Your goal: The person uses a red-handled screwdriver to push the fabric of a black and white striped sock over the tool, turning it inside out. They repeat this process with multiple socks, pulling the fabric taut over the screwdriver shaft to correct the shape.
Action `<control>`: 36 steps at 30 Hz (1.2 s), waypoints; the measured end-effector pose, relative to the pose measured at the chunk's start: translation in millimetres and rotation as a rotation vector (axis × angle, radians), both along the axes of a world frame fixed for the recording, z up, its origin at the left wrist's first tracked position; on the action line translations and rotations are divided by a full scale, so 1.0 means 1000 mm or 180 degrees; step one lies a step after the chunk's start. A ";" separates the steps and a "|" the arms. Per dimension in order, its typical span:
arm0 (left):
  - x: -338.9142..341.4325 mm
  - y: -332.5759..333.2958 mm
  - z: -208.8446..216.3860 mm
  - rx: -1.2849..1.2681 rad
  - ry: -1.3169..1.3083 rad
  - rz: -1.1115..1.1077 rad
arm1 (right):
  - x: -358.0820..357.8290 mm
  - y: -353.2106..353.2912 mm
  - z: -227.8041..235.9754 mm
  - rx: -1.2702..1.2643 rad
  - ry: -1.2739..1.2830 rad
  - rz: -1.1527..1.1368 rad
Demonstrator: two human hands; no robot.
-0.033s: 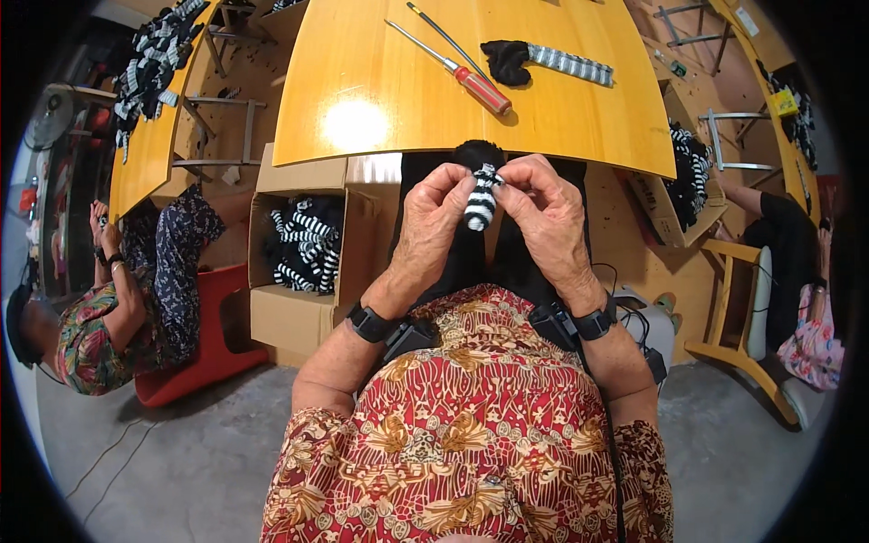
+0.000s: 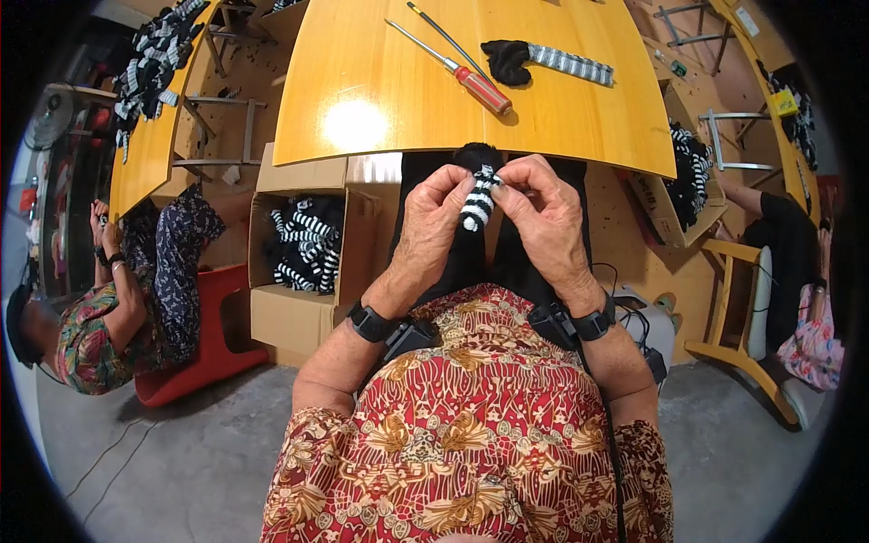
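Just off the table's near edge, I hold a small black-and-white striped fabric tube (image 2: 477, 210) with a fuzzy black end (image 2: 478, 152) pointing away from me. My left hand (image 2: 438, 206) pinches its left side between thumb and fingers. On the other side my right hand (image 2: 545, 206) is also closed, thumb and fingertips gripping the fabric. The striped end hangs down toward my lap. On the table lies a similar piece, black at one end with a grey-striped tube (image 2: 570, 65). A red-handled screwdriver (image 2: 482, 90) rests left of it.
A dark thin rod (image 2: 444, 36) lies beside the screwdriver on the yellow table (image 2: 362, 81). Cardboard boxes of striped pieces stand at left (image 2: 294, 317) and right (image 2: 647, 204). People sit on both sides, one on a red chair (image 2: 208, 335). Another striped heap (image 2: 158, 63) covers the left table.
The striped end of the tube has tilted slightly to the left. Both hands keep their pinch in nearly the same place.
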State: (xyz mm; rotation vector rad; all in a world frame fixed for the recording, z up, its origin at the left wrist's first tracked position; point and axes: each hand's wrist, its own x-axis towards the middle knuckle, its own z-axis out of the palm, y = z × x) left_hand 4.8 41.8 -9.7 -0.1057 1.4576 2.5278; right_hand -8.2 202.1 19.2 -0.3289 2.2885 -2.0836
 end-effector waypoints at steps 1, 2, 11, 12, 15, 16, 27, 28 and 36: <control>-0.001 -0.003 -0.003 0.0165 -0.0085 -0.0136 | 0.001 -0.002 -0.001 0.0056 0.0052 -0.0007; -0.002 -0.005 -0.004 0.0329 -0.0170 -0.0273 | 0.002 -0.003 -0.002 0.0112 0.0103 -0.0016; 0.005 -0.020 0.003 -0.0195 0.0102 -0.0249 | -0.011 0.005 -0.022 -0.1606 -0.1655 0.0243; 0.005 -0.021 0.008 -0.0934 0.0624 -0.0086 | -0.011 0.005 -0.018 -0.1595 -0.1625 0.0152; 0.006 -0.025 0.022 -0.2302 0.1604 0.0171 | -0.007 0.002 -0.008 -0.1439 -0.1581 0.0243; 0.004 -0.023 0.024 -0.2296 0.1599 0.0188 | -0.006 -0.001 -0.004 -0.1380 -0.1565 0.0305; 0.003 -0.024 0.020 -0.2669 0.1511 0.0412 | -0.011 -0.016 0.003 0.0112 -0.0469 0.0528; 0.002 -0.025 0.033 -0.2025 0.0975 0.0294 | -0.017 -0.016 0.005 0.0617 0.0070 0.0499; -0.017 -0.055 0.014 0.0593 -0.0095 0.0556 | -0.108 -0.028 -0.005 0.2878 0.2116 -0.0407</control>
